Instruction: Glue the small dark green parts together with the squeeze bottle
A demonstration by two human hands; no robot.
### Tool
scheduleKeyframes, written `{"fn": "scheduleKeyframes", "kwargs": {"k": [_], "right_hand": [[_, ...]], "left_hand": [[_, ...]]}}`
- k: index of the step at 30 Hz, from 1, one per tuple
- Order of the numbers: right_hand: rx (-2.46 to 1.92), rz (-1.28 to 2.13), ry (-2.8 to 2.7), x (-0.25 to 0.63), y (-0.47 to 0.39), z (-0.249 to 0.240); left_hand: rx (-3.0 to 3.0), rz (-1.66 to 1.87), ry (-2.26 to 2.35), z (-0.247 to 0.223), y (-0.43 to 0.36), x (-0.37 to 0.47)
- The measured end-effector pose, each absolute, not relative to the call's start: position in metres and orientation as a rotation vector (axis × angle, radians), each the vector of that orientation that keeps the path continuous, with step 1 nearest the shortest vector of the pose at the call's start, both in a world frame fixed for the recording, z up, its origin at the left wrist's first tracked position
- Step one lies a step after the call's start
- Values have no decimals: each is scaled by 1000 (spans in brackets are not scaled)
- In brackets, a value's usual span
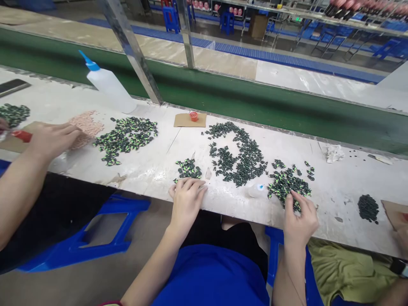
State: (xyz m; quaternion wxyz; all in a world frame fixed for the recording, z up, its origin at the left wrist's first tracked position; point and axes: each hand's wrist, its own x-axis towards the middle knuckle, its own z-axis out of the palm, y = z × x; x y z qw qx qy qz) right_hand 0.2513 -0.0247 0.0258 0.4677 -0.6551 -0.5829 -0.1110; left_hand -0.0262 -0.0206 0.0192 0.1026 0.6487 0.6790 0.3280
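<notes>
The right hand [302, 219], fingers bent, met a lime-flecked dark-green pile [288, 182]; the left hand [186, 200] curled beside a smaller pile [188, 168]; grips were unclear.

Long green side panel [223, 93] along the back; squared bare-metal post [131, 49] stands in front of it. Crumpled white wad [334, 153] near the panel, right side. Farther back: blue plastic stool [169, 10], brown cardboard box [258, 26].
</notes>
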Motion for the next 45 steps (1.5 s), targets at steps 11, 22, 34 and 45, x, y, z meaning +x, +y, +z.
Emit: {"fn": "scheduleKeyframes", "kwargs": {"k": [11, 22, 34, 45], "right_hand": [[-1667, 14, -1797, 215, -20, 4], [-1382, 860, -1197, 203, -22, 4], [-1261, 1007, -827, 191, -19, 1], [-1517, 780, -1033, 170, -11, 11]], "left_hand": [[2103, 868, 2090, -1, -13, -38], [1892, 819, 1608, 7, -19, -5], [1871, 1144, 1520, -12, -8, 2], [1665, 1183, 1494, -16, -8, -1]]}}
